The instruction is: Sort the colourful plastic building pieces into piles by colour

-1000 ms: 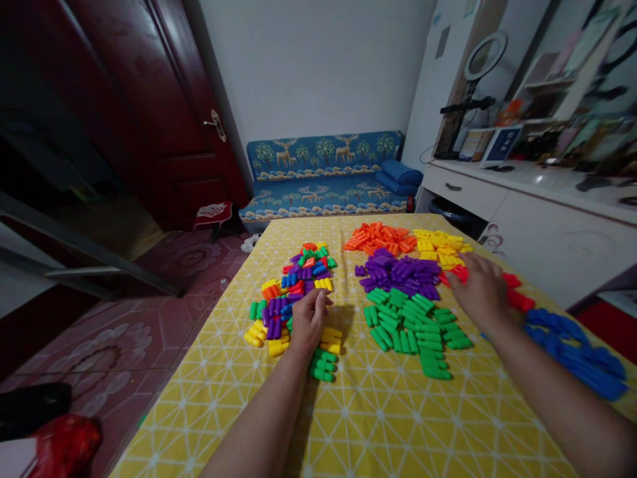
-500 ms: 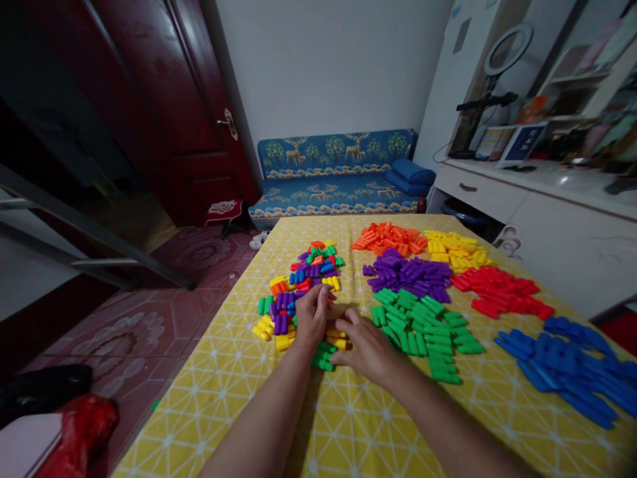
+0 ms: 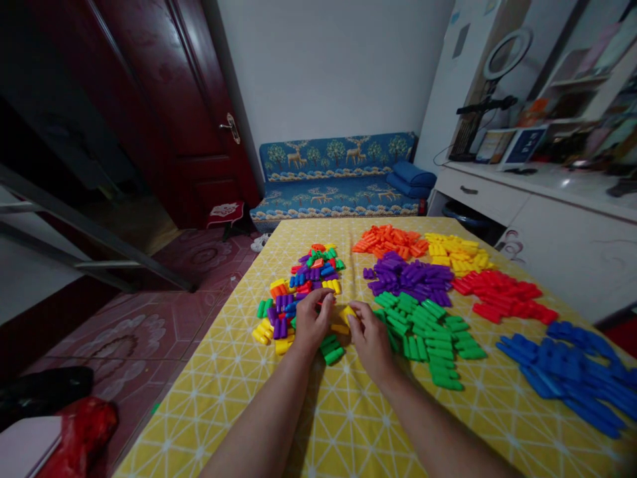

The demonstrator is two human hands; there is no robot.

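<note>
My left hand is over the right edge of a mixed pile of bullet-shaped plastic building blocks. Its fingers curve, with a gap between thumb and forefinger, and I see nothing held in it. A yellow building block is pinched between the thumb and fingers of my right hand. Between the hands, green blocks lie on the cloth, with another yellow block just beyond them. Right of my right hand spreads a heap of green blocks.
Sorted heaps of purple, orange, yellow, red and blue blocks lie on the right side of the table with a yellow patterned cloth. A blue sofa stands beyond the far edge.
My right hand has drawn slightly right and closed on a yellow block, lifting it from between the hands. The green blocks there have shifted and lie more exposed. My left hand has barely moved.
</note>
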